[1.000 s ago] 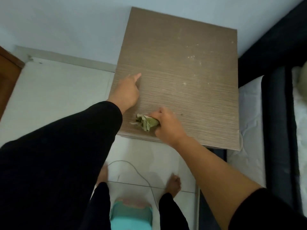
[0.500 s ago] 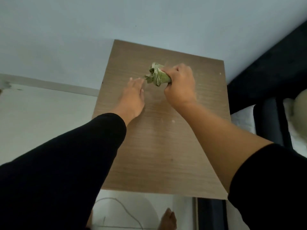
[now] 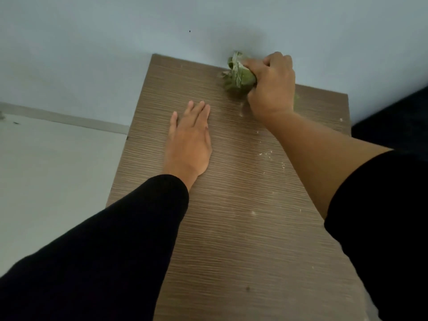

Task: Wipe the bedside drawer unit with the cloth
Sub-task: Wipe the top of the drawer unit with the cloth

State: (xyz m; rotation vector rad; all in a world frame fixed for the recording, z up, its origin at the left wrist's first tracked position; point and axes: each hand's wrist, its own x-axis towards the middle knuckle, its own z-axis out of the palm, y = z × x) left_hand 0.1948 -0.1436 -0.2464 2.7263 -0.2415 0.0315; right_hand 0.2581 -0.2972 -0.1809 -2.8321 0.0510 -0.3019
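The bedside drawer unit (image 3: 243, 239) shows its brown wood-grain top, which fills the middle of the view. A crumpled green cloth (image 3: 237, 74) is pressed on the top at its far edge, against the wall. My right hand (image 3: 272, 88) is closed around the cloth. My left hand (image 3: 190, 140) lies flat on the top, palm down, fingers together, left of and nearer than the cloth. White specks of dust dot the surface near my right forearm.
A pale blue wall (image 3: 115, 54) stands right behind the unit. Pale floor tiles (image 3: 51, 172) and a skirting strip lie to the left. A dark bed frame (image 3: 393, 117) is at the right.
My right hand has pushed the cloth from the near edge to the far edge at the wall. My left hand slid further in and flattened. The view has moved closer over the top.
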